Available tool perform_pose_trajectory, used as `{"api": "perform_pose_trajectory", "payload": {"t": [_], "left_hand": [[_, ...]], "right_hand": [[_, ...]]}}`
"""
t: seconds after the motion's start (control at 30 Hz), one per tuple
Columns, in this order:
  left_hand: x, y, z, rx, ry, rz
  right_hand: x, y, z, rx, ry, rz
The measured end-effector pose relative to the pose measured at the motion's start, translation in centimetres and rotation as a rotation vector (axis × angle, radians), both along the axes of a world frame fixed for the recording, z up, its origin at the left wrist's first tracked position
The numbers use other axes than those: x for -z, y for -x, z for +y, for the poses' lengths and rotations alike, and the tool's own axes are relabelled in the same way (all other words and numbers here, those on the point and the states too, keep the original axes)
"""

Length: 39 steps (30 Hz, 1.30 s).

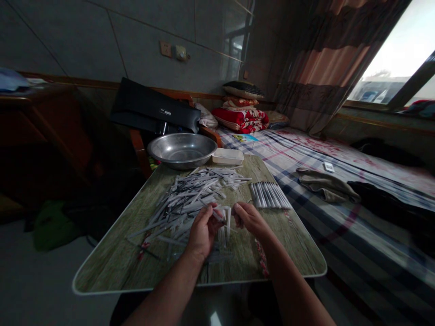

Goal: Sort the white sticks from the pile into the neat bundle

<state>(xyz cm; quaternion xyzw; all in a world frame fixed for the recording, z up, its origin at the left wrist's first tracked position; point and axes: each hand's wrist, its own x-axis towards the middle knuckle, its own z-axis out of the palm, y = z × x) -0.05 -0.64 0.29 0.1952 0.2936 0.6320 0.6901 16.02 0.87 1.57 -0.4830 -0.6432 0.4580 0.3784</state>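
Observation:
My left hand (205, 230) is closed around a thin, whitish pen-like stick (217, 215), partly hidden by the fingers. Just to its right, my right hand (248, 219) has its fingers curled together; whatever they may pinch is too small to make out. Beneath and between the hands lie several clear plastic tubes (223, 235). A loose heap of white and dark pen-like sticks (195, 190) spreads over the table beyond my left hand. To the right, a neat row of white sticks with dark ends (270, 195) lies side by side.
The wood-patterned table (115, 267) carries a wide metal basin (183, 151) and a white plastic tray (228, 156) at its far edge. A bed with a checked sheet (340, 222) adjoins on the right. Behind the basin stands a chair with a black case-like object (152, 108).

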Motion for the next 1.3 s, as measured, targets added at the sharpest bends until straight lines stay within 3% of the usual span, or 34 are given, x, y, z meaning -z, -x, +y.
{"api": "perform_pose_trajectory", "payload": {"t": [0.13, 0.23, 0.43, 0.6, 0.77, 0.97, 1.03, 1.17, 1.3], "left_hand": [[-0.2, 0.0, -0.2, 0.034, -0.027, 0.007], [-0.3, 0.1, -0.3, 0.048, -0.006, 0.01], [-0.4, 0.2, -0.4, 0.113, 0.015, -0.05], [-0.4, 0.2, -0.4, 0.122, 0.014, -0.079], [-0.4, 0.2, -0.4, 0.129, 0.023, -0.083], [-0.5, -0.1, -0.5, 0.11, -0.007, 0.033], [-0.5, -0.2, -0.5, 0.113, -0.018, 0.093], [-0.4, -0.4, -0.8, 0.157, -0.04, 0.217], [-0.4, -0.4, -1.1, 0.238, -0.053, 0.351]], "right_hand": [[0.4, -0.6, 1.7, 0.107, -0.097, -0.253], [0.5, 0.1, 4.1, 0.087, -0.197, -0.445], [1.9, 2.6, 8.6, 0.162, -0.224, -0.797], [3.2, 3.2, 10.1, 0.171, -0.221, -0.824], [2.9, 2.2, 10.3, 0.238, -0.179, -0.763], [2.1, -0.5, 8.0, 0.246, -0.166, -0.551], [1.9, -1.2, 6.6, 0.257, -0.125, -0.286], [1.0, -1.3, 4.3, 0.246, 0.055, 0.49], [-0.6, -0.4, 3.2, 0.171, 0.115, 0.852]]}}
